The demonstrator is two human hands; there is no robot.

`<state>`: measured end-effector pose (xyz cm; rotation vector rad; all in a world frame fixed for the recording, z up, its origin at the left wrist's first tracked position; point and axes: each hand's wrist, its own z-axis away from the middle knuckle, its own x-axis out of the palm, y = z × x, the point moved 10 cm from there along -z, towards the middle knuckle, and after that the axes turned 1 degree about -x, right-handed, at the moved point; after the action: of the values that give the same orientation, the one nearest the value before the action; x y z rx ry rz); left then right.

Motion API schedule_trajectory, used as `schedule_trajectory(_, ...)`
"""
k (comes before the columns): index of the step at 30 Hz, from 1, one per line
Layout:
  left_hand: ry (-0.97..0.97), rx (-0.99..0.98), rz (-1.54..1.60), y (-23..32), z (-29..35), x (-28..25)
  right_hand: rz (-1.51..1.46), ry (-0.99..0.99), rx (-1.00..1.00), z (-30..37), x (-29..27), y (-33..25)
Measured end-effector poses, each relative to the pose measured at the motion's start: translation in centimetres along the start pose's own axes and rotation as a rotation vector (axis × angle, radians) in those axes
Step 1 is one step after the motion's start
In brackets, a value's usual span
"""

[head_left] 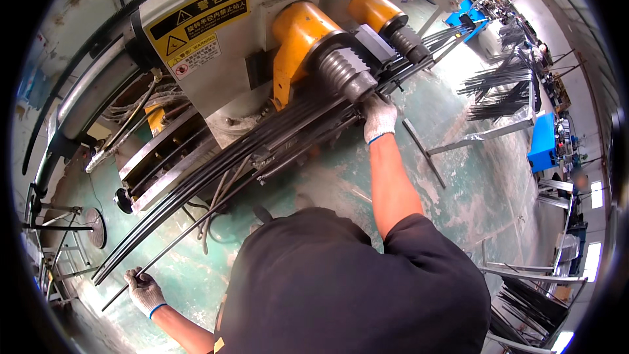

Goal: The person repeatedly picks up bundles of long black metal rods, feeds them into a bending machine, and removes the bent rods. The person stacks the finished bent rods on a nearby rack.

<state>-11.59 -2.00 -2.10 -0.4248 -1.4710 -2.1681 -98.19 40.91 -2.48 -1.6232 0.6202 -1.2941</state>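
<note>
My left hand (145, 292), in a white knit glove with a blue cuff, is closed round a thin black metal rod (177, 242) near its lower left end. This rod slants up to the right toward the machine. My right hand (381, 118), gloved alike, reaches to the rods just below a ribbed steel die (346, 73). Its fingers are mostly hidden there, so its grip cannot be made out. A bundle of several black rods (216, 165) lies along the machine's front, just above the single rod. The die sits on an orange cylindrical housing (303, 26).
A second orange housing (377, 10) with a die stands farther right. Racks with black rods (501, 85) and a blue box (542, 143) line the right. A metal stand leg (426, 154) is near my right arm. Hoses (216, 213) hang below the machine.
</note>
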Motion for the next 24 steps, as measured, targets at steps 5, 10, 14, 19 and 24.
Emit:
schedule_trajectory(5,0.017,0.037,-0.002,2.5,-1.0,-1.5,0.313,0.124,0.061,3.7,7.3,-5.6)
schedule_trajectory(10,0.003,0.113,-0.02,6.1,-4.3,-2.5,0.734,0.235,-0.23,0.1,4.6,-4.6)
schedule_trajectory(14,-0.004,0.056,-0.056,7.0,-6.5,-3.3,0.925,0.129,-0.281,-1.9,3.2,-2.8)
schedule_trajectory(19,0.098,-0.042,-0.062,5.7,-9.7,-8.8,1.312,0.208,-0.386,-0.3,6.0,-5.3)
schedule_trajectory(24,0.045,-0.008,-0.065,5.4,-8.7,-9.4,1.449,0.203,-0.233,0.8,7.9,-6.6)
